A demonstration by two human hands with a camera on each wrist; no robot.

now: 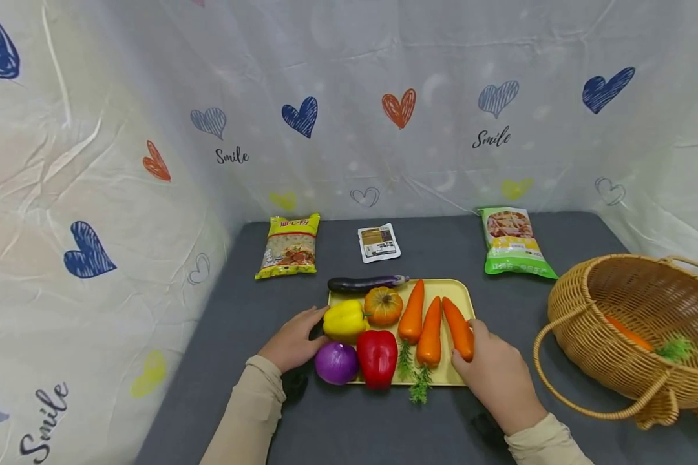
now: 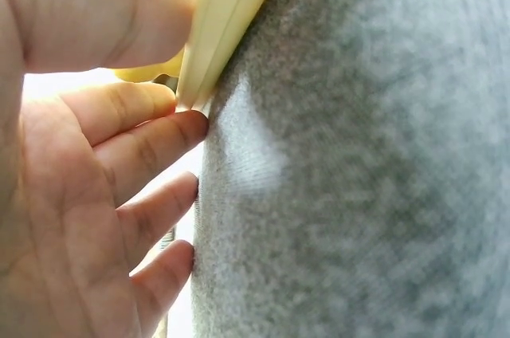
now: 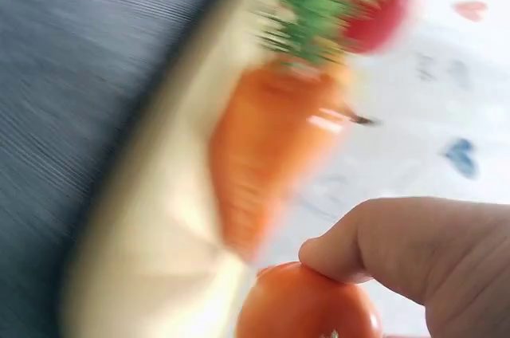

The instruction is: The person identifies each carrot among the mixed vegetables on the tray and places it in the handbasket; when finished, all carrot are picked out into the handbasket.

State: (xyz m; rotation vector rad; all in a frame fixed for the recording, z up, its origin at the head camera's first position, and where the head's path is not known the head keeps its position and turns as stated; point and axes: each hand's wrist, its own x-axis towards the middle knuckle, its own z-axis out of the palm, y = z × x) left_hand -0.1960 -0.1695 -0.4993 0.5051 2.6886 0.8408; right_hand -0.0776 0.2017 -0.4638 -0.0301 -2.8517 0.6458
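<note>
A pale yellow tray in the head view bears an eggplant, a yellow bell pepper, a small pumpkin, a purple onion, a red bell pepper and carrots. My left hand is at the tray's left side, its fairly straight fingers right at the tray edge. At the right side, my right hand pinches the rightmost carrot near its thick end. The thumb presses on that carrot in the right wrist view.
A wicker basket with a carrot inside stands on the right of the dark table. Along the back lie a yellow food packet, a small white packet and a green packet. Heart-printed curtains surround the table.
</note>
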